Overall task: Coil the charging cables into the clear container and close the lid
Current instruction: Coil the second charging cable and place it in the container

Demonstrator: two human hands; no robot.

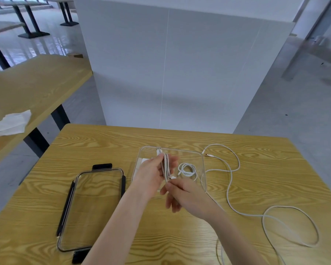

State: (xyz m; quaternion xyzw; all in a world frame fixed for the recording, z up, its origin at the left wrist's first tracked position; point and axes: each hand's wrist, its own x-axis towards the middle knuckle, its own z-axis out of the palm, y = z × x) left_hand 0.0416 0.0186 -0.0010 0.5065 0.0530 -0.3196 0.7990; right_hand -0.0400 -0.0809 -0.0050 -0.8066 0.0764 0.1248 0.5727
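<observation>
Some bits are hard to read here: the clear container (203,169) is so see-through that only its rim and wall edges really show up against the wood table (103,146), and the left hand (153,173) covers its near-left part, so I can't make out the pale flat thing under the palm. A long loose cable (230,180) runs off the bottom edge of the shot, so its far end is cut off; its other plug sits on the table just past the container's far right corner. The left hand is held over the container, fingers stretched out with a folded cable bundle (165,167) looped around them, USB plug sticking up at the top. The right hand (185,196) comes in from lower right, thumb and forefinger pinched together on the bundle's lower end, other fingers curled loosely down. A small coiled cable (187,169) already lies inside the container, to the right of the hands. The lid (92,211) is flat on the table to the left, clear with black clips, well apart from the container, its near corner hidden behind the left forearm. A crumpled white wrapper (11,123) sits on the next table over.
</observation>
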